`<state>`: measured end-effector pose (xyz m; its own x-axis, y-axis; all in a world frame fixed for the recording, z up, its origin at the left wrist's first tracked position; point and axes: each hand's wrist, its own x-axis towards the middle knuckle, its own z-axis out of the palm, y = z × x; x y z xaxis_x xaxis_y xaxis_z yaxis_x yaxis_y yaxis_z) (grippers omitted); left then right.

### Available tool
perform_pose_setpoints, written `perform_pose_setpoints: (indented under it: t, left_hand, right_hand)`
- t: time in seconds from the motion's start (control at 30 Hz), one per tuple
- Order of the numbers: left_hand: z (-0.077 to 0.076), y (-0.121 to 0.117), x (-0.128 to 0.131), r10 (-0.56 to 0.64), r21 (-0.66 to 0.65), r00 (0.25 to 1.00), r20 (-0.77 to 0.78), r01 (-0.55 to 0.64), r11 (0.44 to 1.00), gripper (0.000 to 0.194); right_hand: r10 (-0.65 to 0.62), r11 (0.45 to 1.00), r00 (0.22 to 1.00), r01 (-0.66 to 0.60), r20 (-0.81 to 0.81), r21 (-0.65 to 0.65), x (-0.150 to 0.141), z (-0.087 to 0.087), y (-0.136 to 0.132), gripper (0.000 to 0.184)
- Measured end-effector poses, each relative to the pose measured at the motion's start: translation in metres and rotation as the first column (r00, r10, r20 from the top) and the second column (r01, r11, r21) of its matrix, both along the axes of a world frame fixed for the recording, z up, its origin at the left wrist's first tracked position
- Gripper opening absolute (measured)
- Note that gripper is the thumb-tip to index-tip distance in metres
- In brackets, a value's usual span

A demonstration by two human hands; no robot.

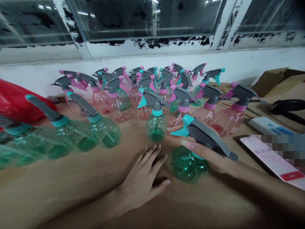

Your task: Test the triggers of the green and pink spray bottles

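Windows (119,20) behind; on the brown table (71,175), one phone (267,159) at four o'clock, left hand (143,178) spread flat, right hand (208,155) gripping one green bottle (187,167).

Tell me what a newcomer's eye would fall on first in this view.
Probably the crowd of pink and green spray bottles, filling the middle of the table back toward the wall. Nearer, right of centre, the right hand grips a green spray bottle, with the left hand palm-down beside it. At the right edge, a lit phone stands out.
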<state>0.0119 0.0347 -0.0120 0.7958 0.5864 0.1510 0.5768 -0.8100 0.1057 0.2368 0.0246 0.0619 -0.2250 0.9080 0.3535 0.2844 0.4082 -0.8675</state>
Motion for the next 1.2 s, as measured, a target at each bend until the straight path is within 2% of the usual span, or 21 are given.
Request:
perform_pose_setpoints:
  t: [0.3,0.57,1.07,1.2]
  left_hand:
    - [0.0036,0.0003,0.0019,-0.003,0.005,1.0,-0.007,0.003,1.0,0.06]
    - [0.0029,0.0002,0.0018,-0.007,0.016,1.0,-0.02,0.008,1.0,0.061]
    - [0.0039,-0.0001,0.0016,0.001,-0.022,1.0,-0.024,-0.002,1.0,0.061]
    - [0.0029,0.0002,0.0014,0.0,-0.008,1.0,-0.012,0.0,1.0,0.061]
  right_hand:
    - [0.001,0.997,0.999,-0.004,-0.036,-0.075,0.0022,-0.0057,0.001,0.04]
    - [0.01,0.998,0.997,-0.015,-0.078,-0.061,0.0008,-0.0058,0.0014,0.033]
    - [0.008,0.996,0.998,-0.013,-0.062,-0.089,0.0001,-0.0048,0.002,0.042]
    - [0.037,0.996,0.999,-0.04,-0.038,-0.079,0.0007,-0.0008,0.0022,0.039]
